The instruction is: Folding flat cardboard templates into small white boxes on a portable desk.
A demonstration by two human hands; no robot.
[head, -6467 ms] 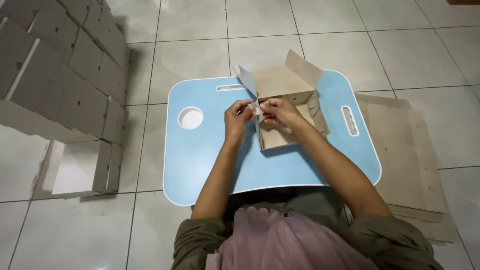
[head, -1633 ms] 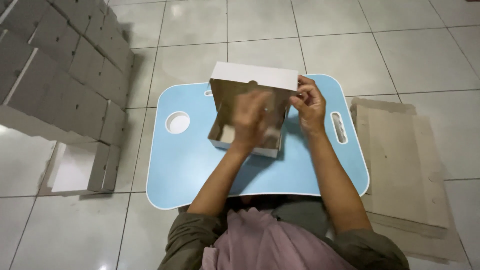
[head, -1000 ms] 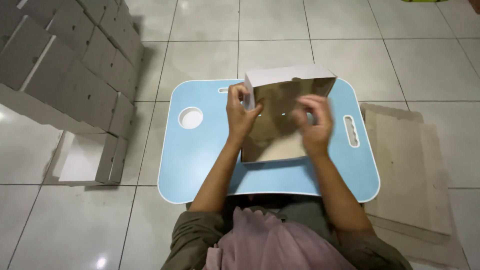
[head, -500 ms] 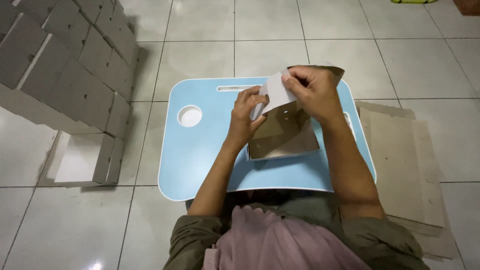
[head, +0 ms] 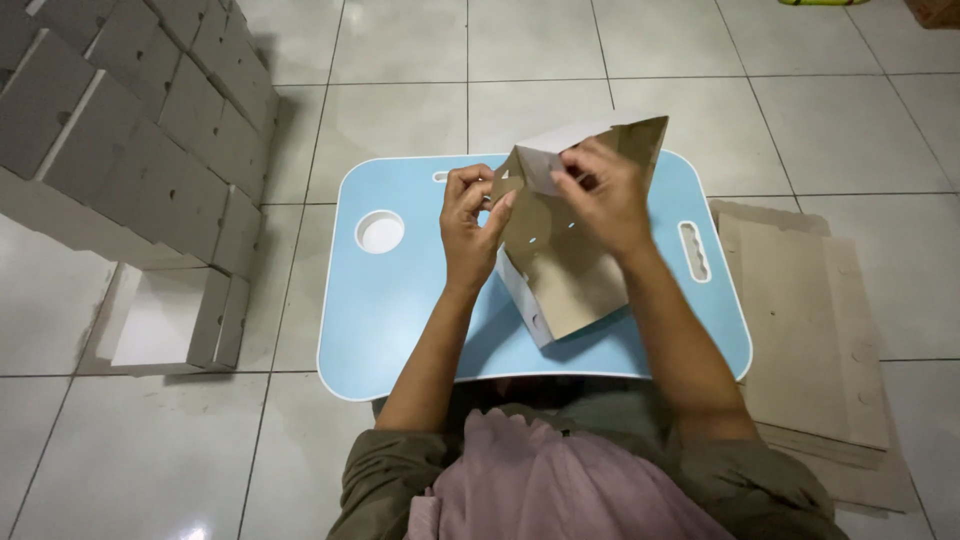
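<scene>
A half-folded brown cardboard box (head: 565,270) with a white outer face stands tilted on the light blue lap tray (head: 400,300). My left hand (head: 472,225) grips the box's left wall near its top corner. My right hand (head: 602,195) pinches a flap at the upper edge of the box and presses it inward. Both hands meet at the top of the box above the tray's middle.
A large stack of folded grey-brown boxes (head: 120,130) rises at the left, with one open white-lined box (head: 170,315) on the floor below it. A pile of flat cardboard sheets (head: 810,330) lies on the tiles right of the tray. The tray has a round hole (head: 380,232) and a slot handle (head: 693,250).
The box has been turned and tipped up on the tray. My right hand moved to its top flap, and my left hand shifted to the left wall.
</scene>
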